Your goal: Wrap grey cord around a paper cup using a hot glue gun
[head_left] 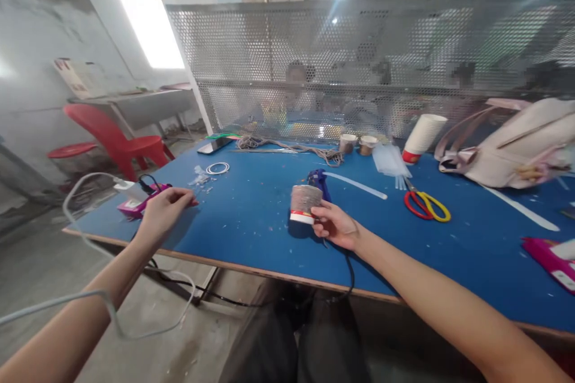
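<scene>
The right hand point(335, 224) clamps its grip on a grey string-wrapped paper cup with red band point(305, 203), upright on the blue counter point(251, 233); the left hand point(166, 209) (grip unclear) is by a pink flat gadget point(133, 207).

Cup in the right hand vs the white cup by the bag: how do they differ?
The held cup is covered in grey-brown winding; the white cup is bare. The held cup sits near upright in the right hand; the white cup leans tilted beside the bag. Both show a red band at the lower end.
</scene>
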A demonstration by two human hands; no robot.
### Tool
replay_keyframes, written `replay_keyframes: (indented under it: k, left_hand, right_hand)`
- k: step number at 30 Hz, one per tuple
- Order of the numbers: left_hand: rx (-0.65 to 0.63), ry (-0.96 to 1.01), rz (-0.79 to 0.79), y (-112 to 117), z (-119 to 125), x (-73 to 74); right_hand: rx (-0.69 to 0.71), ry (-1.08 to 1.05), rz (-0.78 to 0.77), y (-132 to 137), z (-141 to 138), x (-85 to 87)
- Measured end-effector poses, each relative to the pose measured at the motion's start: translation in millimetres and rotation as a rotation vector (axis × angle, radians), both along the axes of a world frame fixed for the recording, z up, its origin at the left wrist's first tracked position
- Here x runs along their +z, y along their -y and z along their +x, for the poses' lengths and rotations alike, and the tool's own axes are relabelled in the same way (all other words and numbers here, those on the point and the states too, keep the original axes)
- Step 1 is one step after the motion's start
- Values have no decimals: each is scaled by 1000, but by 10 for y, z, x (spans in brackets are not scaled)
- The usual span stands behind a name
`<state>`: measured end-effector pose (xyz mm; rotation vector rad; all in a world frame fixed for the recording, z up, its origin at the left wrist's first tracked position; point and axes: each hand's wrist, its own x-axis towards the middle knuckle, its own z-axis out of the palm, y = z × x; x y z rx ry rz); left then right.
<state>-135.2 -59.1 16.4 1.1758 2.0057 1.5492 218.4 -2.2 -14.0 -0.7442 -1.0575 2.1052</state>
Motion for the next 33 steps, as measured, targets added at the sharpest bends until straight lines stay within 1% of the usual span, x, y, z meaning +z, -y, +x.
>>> replay_keyframes:
  k: [2,4,8,11,12,15,17,20,22,25,28,30,32,33]
  left_hand:
    - [-14,-9,9,33,41,-13]
    - [-55,-9,26,52,111,-25]
    - [-189,13,64,33,352,-11]
    - [-328,12,45,7,690,53]
    - [-431,-11,-17,3,834,77]
    - [-634,16,-98,-9,1281,108]
    - [-691,29,-152,-31,1515,79]
    - [-691,4,-167,-81,1699,-10]
    - [-701,2,-153,-105,1737,-64]
    - [-733,20,-158,-124,1726,-107]
    - [-710,-2,-174,-176,1599,-97]
    - [-636,-44,-172,-243,1395,-49]
    - [-515,-107,-163,-316,1078,41]
    - [-434,-151,-158,-345,886,101]
  right_hand:
    - [3,8,11,-11,-2,12]
    - [8,10,23,-15,-5,21]
    - [18,13,40,-23,-11,23]
    - [16,16,51,-30,-19,13]
    - [10,16,56,-29,-22,9]
    - [-22,13,77,-17,-32,1]
    - [-39,16,91,-7,-39,-4]
    - [-54,27,103,2,-52,-5]
    - [-69,29,107,5,-61,0]
    - [-86,25,108,19,-71,11]
    - [-97,12,103,33,-66,13]
    - [-102,1,96,33,-56,7]
    - [-102,-8,87,28,-43,1]
    - [-103,-11,82,25,-39,0]
